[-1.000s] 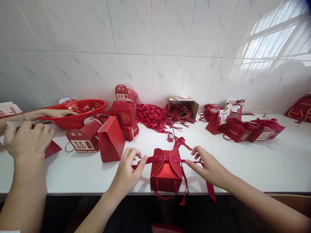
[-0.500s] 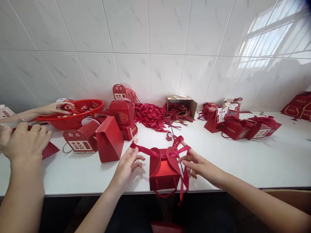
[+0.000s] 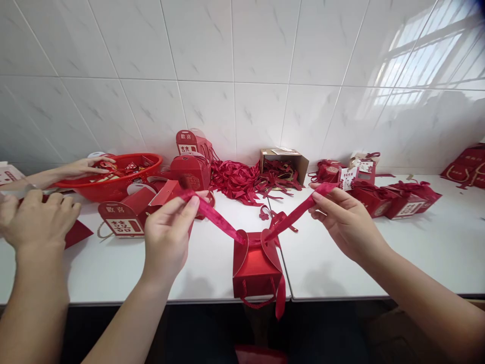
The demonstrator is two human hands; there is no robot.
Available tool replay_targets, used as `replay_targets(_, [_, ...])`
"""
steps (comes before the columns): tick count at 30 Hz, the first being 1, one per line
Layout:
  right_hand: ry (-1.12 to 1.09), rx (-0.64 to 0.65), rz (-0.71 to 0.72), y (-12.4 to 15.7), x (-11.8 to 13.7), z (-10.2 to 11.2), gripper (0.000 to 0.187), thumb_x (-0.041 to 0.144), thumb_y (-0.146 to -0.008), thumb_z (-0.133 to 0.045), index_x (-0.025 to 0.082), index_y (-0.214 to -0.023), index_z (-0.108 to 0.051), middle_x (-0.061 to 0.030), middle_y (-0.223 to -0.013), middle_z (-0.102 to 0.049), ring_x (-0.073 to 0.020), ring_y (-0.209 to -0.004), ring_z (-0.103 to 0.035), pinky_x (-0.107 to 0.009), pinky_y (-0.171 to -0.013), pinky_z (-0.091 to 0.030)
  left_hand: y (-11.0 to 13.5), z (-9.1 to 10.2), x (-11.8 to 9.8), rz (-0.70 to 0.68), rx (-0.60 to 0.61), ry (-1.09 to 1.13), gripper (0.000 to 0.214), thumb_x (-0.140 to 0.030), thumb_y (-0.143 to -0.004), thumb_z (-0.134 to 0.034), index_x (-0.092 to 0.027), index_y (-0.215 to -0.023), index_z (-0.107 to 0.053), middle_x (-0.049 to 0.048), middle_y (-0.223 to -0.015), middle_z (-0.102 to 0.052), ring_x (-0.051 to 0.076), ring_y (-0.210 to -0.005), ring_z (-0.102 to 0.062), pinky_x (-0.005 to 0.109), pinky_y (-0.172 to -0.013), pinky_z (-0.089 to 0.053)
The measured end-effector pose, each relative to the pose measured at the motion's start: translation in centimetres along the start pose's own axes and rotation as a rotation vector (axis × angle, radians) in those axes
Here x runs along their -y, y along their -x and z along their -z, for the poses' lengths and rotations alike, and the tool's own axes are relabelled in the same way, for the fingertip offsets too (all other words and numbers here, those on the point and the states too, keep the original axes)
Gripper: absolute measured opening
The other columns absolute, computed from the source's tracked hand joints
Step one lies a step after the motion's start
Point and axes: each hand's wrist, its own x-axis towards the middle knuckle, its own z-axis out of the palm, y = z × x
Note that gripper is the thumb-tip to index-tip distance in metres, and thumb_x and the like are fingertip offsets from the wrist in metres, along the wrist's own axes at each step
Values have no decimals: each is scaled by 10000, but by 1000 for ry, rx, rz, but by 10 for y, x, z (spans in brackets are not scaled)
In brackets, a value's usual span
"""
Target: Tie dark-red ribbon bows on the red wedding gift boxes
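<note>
A small red gift box (image 3: 257,270) with two rounded top flaps stands at the front edge of the white table (image 3: 212,263). A red ribbon (image 3: 223,222) runs through its top and stretches up to both sides. My left hand (image 3: 168,235) pinches the left end of the ribbon, raised to the left of the box. My right hand (image 3: 346,220) pinches the right end, raised to the right. Both ribbon halves are taut.
A co-worker's hand (image 3: 36,222) is at the far left, another reaches into a red basket (image 3: 113,179). Red boxes (image 3: 189,172) stand behind, a pile of loose ribbons (image 3: 242,179) and a cardboard box (image 3: 284,162) by the wall, tied boxes (image 3: 382,197) at right.
Both my hands have lifted from beside the box and pulled apart, drawing the ribbon ends up and outward until taut. The co-worker's far hand moved deeper into the red basket.
</note>
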Motion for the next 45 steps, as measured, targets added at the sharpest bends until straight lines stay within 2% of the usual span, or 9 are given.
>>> replay_targets(6, [229, 82, 281, -2, 12, -27, 134, 342, -812, -684, 243, -881, -741, -12, -851, -712, -141, -837, -629, -274, -758, -493, -22, -24, -24, -51, 156, -35, 157, -311, -774, -703, -192, -872, -736, 17, -773, -706, 140, -715, -641, 240, -658, -526])
replay_targets(14, [-48, 282, 257, -12, 25, -56, 134, 312, -848, -643, 215, -916, -705, -15, -802, -716, -151, -829, -672, -338, -841, -529, -28, -41, -40, 16, 251, 91, 103, -270, -772, -710, -169, -778, -690, 20, -748, -694, 147, -743, -656, 244, -678, -521])
replay_targets(18, [-105, 317, 206, -12, 31, -63, 135, 293, -846, -631, 202, -934, -678, -3, -762, -698, -118, -680, -651, -273, -671, -543, -28, -46, -47, 55, 333, 145, 161, -328, -834, -635, -175, -803, -674, 14, -707, -677, 152, -727, -657, 262, -678, -521])
replay_targets(22, [30, 332, 87, -12, 36, -71, 123, 244, -805, -636, 167, -899, -652, 21, -634, -646, -40, -400, -436, -184, -391, -378, -22, -55, -52, 62, 403, 14, 143, -323, -813, -662, -187, -812, -617, -28, -575, -624, 127, -610, -629, 247, -644, -511])
replay_targets(26, [144, 459, 18, -5, 38, -75, 81, 218, -769, -640, 142, -795, -644, 33, -575, -573, -26, -396, -362, -173, -358, -282, -14, -60, -51, 68, 396, -171, 273, -305, -760, -717, -213, -819, -467, -49, -569, -636, 135, -564, -634, 238, -580, -489])
replay_targets(31, [166, 596, 153, 3, 37, -72, 248, 320, -849, -595, 173, -1030, -681, 43, -568, -542, -32, -392, -334, -178, -347, -268, -13, -56, -46, 121, 510, -204, 327, -291, -759, -707, -227, -880, -409, -39, -625, -648, 161, -635, -648, 276, -624, -496])
replay_targets(35, [274, 637, 374, -2, 31, -63, 218, 267, -921, -499, 193, -989, -693, 2, -715, -621, -54, -467, -483, -194, -424, -415, -19, -47, -44, 337, 694, -95, 215, -217, -826, -594, -209, -1013, -489, -19, -653, -648, 160, -678, -633, 284, -655, -472])
replay_targets(41, [853, 554, 1158, -13, 16, -45, 277, 104, -908, -485, 223, -1072, -675, -83, -1022, -683, -199, -953, -595, -363, -802, -521, -25, -42, -37, 491, 547, 135, 138, -184, -828, -561, -176, -964, -535, -16, -635, -595, 124, -635, -593, 245, -629, -454])
replay_targets(45, [938, 490, 1272, -11, 9, -43, 349, 92, -903, -477, 255, -1176, -622, -78, -1067, -677, -210, -968, -595, -378, -792, -537, -19, -45, -37, 429, 543, 133, 145, -233, -850, -555, -177, -977, -511, 18, -723, -644, 158, -723, -635, 300, -726, -481])
